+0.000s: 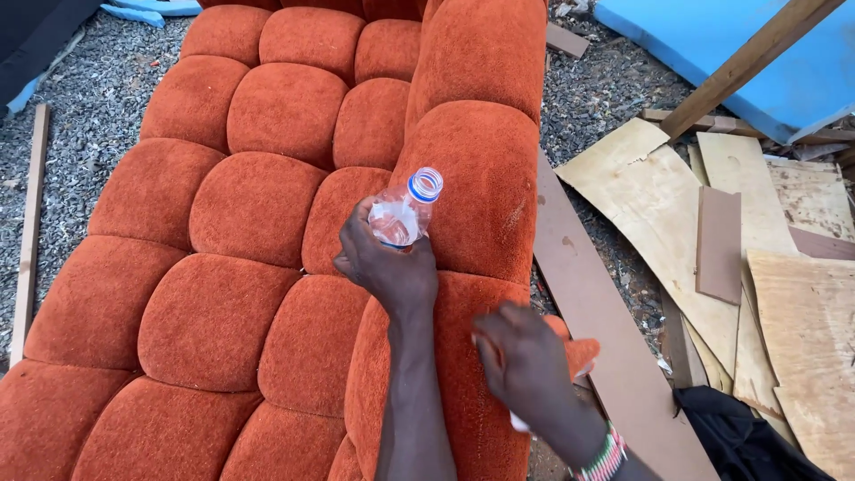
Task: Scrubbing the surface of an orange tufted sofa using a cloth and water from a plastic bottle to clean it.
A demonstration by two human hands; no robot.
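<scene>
The left hand (387,263) is gripping a clear plastic bottle (405,214) by its lower half, so the base and much of the body are hiding behind the fingers; only the crumpled upper part and the neck with its blue ring are showing. The bottle is sitting over the orange tufted sofa (258,205), just where the seat cushions are meeting the right-hand armrest. Its long axis is tilting, with the open neck pointing up and away to the right, toward the far end of the armrest.

The right hand (525,365) is blurring near the lower edge, resting against the near part of the armrest. Its fingers are curling around something small and pale, but what it is cannot be made out, nor how firmly it is being held. A beaded wristband (606,456) is showing at the wrist.

Plywood offcuts (712,232) are lying on the gravel to the right, partly cut off by the frame edge.
</scene>
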